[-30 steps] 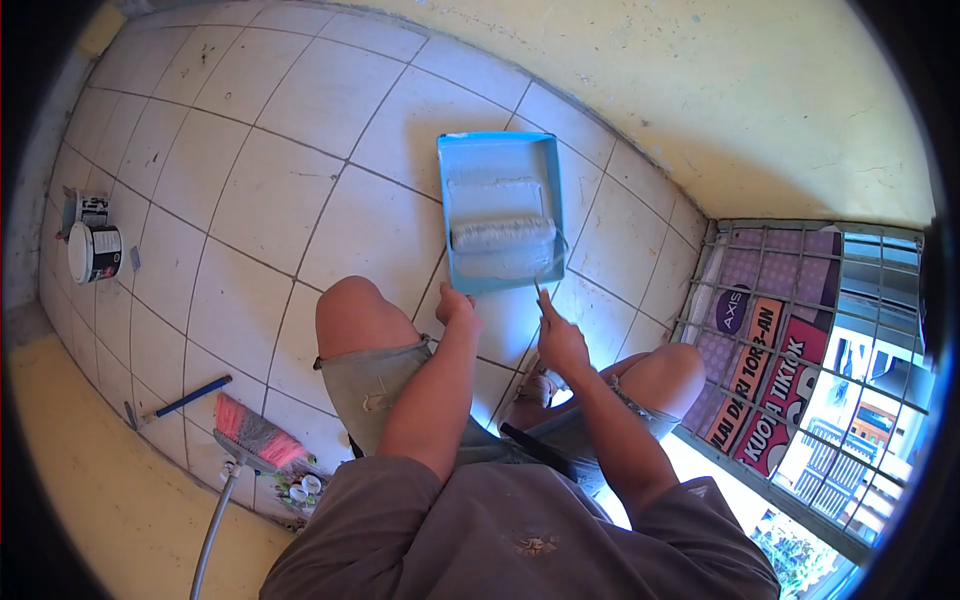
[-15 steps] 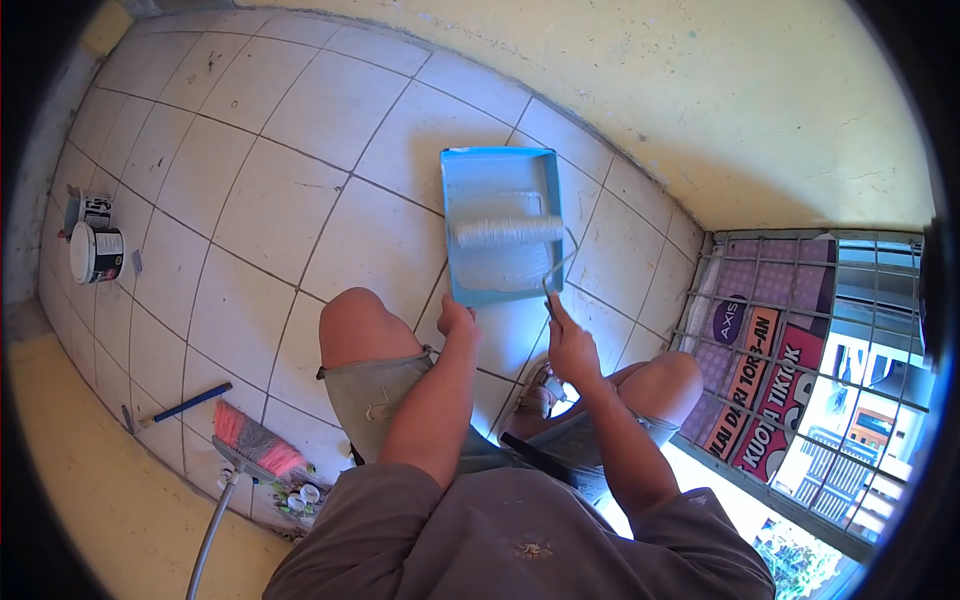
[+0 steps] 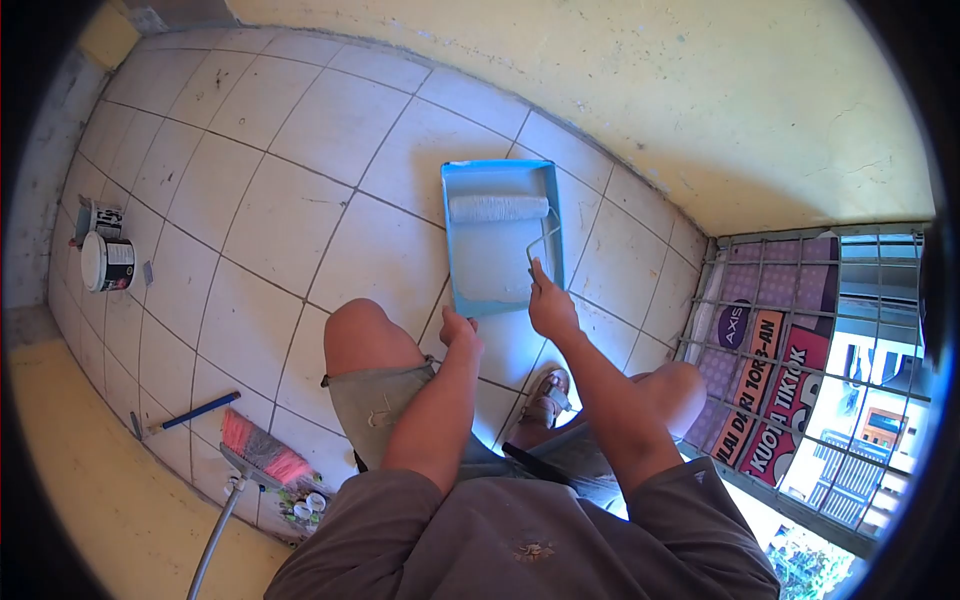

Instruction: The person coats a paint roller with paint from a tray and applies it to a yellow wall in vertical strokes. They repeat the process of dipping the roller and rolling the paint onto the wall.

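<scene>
A blue paint tray (image 3: 558, 240) lies on the tiled floor in front of me, with pale paint spread inside it. The paint roller (image 3: 498, 207) rests crosswise in the tray's far half, its cover coated in pale paint. My right hand (image 3: 552, 305) is closed around the roller's handle, over the tray's near right side; the bent wire frame runs from it to the roller's right end. At the near left corner, my left hand (image 3: 460, 328) grips the tray's edge, its fingers partly hidden.
A paint bucket (image 3: 107, 262) and another container (image 3: 100, 216) stand at far left. Lower left are a broom (image 3: 262, 448) and a blue-handled tool (image 3: 200, 410). A yellow wall (image 3: 700, 110) rises beyond the tray; a metal grille (image 3: 790, 330) with banners is at right.
The roller has moved away from me, from the middle of the tray toward its far end. My right hand followed it forward and slightly left; my left hand stays at the tray's corner.
</scene>
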